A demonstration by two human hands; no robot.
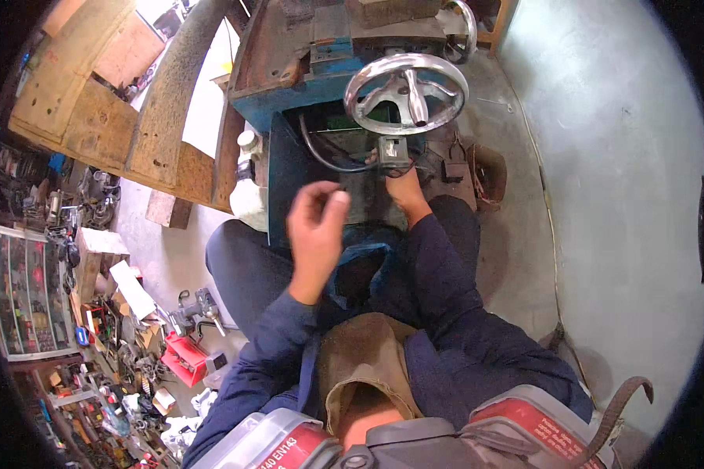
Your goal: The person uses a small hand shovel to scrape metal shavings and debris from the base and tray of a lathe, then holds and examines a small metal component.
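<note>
My left hand (317, 230) is raised in front of the blue machine (281, 187), thumb and fingers pinched together. A tiny dark piece (342, 187) shows at the fingertips, too small to name. Below the shiny handwheel (405, 94), my right hand (404, 190) reaches up behind a small grey electrical box (393, 151). Fingertips show at the box's left side, so the hand wraps round it from behind and below; most of the fingers are hidden. A dark cable (317, 152) curves from the box up along the machine's open front.
A white plastic bottle (249, 199) stands left of the machine. Thick timber beams (172, 94) lie at the upper left. Tools, a red case (185, 359) and a glass-fronted cabinet (27, 289) crowd the left. A brown bin (489, 178) stands by the pale wall (626, 195) at right.
</note>
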